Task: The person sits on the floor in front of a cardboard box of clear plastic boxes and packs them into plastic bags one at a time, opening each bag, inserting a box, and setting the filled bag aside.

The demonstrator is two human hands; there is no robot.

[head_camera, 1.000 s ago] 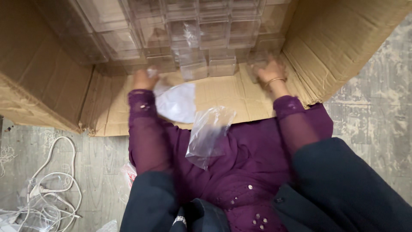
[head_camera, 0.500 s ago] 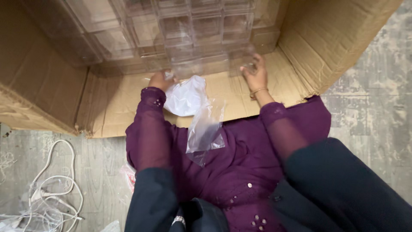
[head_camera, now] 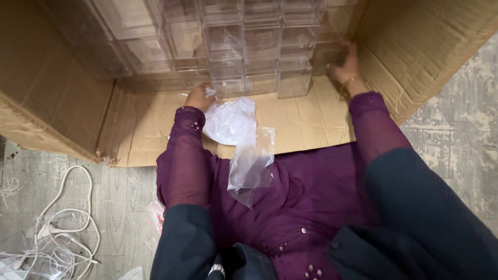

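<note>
Cardboard fills most of the view: a big open carton [head_camera: 415,46] lies on its side on the grey floor [head_camera: 456,135], its lower flap [head_camera: 306,116] spread flat toward the person. Inside it stands a stack of clear plastic boxes [head_camera: 233,41], packed in rows and reaching up out of the frame. The person's lap, in a purple embroidered garment [head_camera: 306,207] with dark sleeves over it, lies just below the flap. A tangle of white cable [head_camera: 57,223] rests on the floor at the lower left, well apart from the carton.

The left hand [head_camera: 199,97] sits at the bottom row of the stack, fingers curled tight on crumpled clear plastic bags [head_camera: 241,140], which hang down from it over the flap and onto the lap. It touches or nearly touches the lowest box; which cannot be told. The right hand [head_camera: 346,66] reaches to the right end of the stack, beside the carton's wall, fingers curled around the corner of a box there; how firmly they grip cannot be told. A thin bangle [head_camera: 348,81] circles that wrist.
</note>
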